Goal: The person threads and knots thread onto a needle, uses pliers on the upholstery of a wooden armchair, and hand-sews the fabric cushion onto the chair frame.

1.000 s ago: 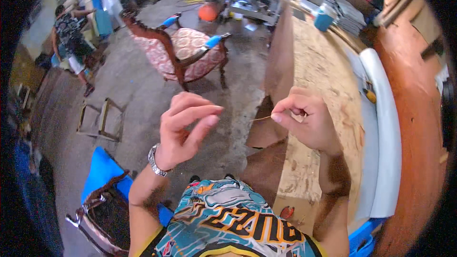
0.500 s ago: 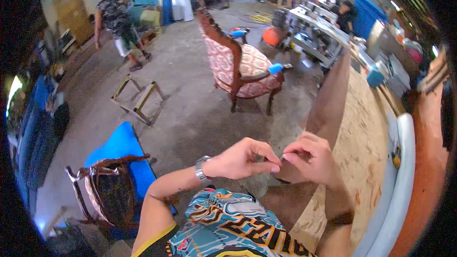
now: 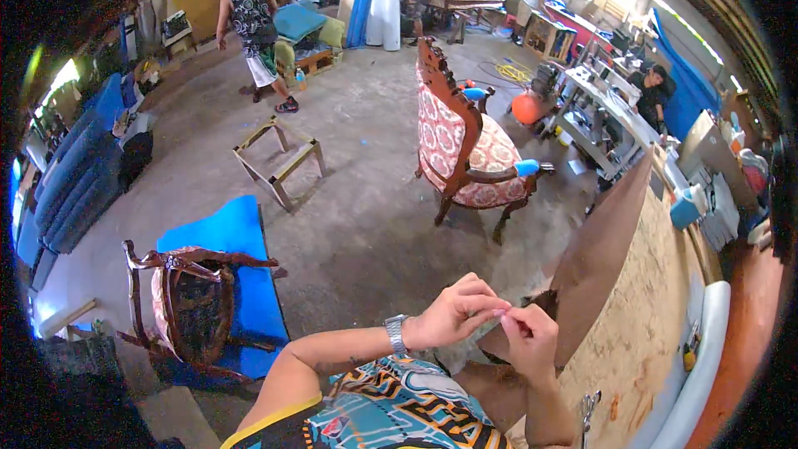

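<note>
My left hand (image 3: 455, 313), with a metal watch on its wrist, has thumb and fingertips pinched together in front of my chest. Against it, my right hand (image 3: 532, 339) is pinched as well, so the fingertips of both meet. Whatever lies between them is too small or hidden to make out. Just beyond the right hand, a brown sheet of material (image 3: 600, 273) hangs over the edge of a wooden worktable (image 3: 636, 349). On that table, close to my right forearm, lies a pair of scissors (image 3: 588, 409).
A carved armchair (image 3: 474, 137) with patterned upholstery stands ahead. To the left are a wooden frame (image 3: 281, 158) and an overturned chair (image 3: 195, 308) on blue cloth (image 3: 241, 229). A light roll (image 3: 698, 357) lines the table's right side. A person (image 3: 252, 25) walks at far left.
My fingertips, slightly apart before, now touch. The view has shifted, so the room's things sit farther right in it. The scissors have come into sight. The far-left person's raised arm is down.
</note>
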The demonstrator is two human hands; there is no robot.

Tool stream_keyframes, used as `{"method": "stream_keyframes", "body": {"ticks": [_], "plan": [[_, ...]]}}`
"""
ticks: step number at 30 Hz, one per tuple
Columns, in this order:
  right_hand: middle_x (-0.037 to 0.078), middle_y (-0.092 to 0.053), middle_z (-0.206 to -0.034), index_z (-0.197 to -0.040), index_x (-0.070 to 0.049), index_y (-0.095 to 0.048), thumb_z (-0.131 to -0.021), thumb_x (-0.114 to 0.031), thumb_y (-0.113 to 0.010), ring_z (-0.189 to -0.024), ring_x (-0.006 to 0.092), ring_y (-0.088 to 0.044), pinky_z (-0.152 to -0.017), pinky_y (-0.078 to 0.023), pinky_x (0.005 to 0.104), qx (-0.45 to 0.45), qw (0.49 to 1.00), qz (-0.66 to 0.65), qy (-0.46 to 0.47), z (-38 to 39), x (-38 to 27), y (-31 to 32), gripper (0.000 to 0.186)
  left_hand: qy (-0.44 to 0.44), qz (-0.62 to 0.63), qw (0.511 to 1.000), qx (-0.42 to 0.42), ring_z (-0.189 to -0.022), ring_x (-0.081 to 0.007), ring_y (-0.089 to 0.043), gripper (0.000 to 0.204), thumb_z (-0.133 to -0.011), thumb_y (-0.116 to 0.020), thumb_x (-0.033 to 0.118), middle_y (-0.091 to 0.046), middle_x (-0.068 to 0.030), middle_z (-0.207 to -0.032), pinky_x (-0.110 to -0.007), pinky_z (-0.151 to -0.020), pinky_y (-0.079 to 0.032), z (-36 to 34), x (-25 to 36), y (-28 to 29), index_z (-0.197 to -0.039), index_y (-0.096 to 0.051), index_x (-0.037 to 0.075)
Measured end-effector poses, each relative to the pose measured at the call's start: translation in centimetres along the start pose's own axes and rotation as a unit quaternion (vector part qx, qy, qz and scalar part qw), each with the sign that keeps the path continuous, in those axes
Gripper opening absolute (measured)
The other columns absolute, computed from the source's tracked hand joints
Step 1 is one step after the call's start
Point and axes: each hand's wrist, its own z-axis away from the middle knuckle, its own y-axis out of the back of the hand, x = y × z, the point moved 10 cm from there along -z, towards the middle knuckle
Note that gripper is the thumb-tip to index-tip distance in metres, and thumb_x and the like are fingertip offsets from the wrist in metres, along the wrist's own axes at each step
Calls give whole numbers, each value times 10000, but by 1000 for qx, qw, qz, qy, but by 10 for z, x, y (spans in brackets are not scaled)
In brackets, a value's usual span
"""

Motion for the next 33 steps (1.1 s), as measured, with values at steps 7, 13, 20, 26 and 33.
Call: {"method": "stream_keyframes", "body": {"ticks": [7,13,20,26,33], "plan": [[90,-513,-620,-764,-53,-607,-730,-44,-637,-547,246,-510,-488,-415,331,-6,995,56,79,8,-27,12,46,-134,-191,966,-109,-829,-192,-458,340,-679,-648,71,-545,2,-877,-337,-798,-366,5,19,-15,-1012,-620,132],[97,-528,-639,-767,-54,-599,-718,-42,-650,-574,247,-525,-506,-425,327,22,983,108,144,13,-51,14,72,-144,-178,971,-69,-821,-189,-453,240,-661,-672,104,-525,11,-831,-341,-758,-363,-1,29,-13,-895,-625,134],[107,-552,-683,-884,-57,-635,-708,-50,-672,-626,261,-539,-550,-446,346,-20,995,33,92,13,-41,15,180,-105,-91,979,-146,-799,-201,-492,126,-702,-700,160,-551,6,-790,-343,-727,-353,-1,23,-22,-776,-599,147],[51,-557,-680,-808,-75,-661,-638,-70,-728,-616,213,-519,-534,-434,307,-17,988,-20,154,19,-35,14,182,-41,-48,978,-201,-719,-202,-530,170,-635,-746,78,-565,-25,-709,-313,-639,-397,0,19,-31,-671,-581,100],[24,-558,-683,-740,-93,-635,-619,-63,-733,-607,204,-504,-518,-421,296,65,971,27,229,30,-47,25,159,154,112,949,-250,-684,-151,-556,133,-673,-741,81,-583,-28,-699,-271,-624,-444,3,-2,-42,-703,-616,46]]}}
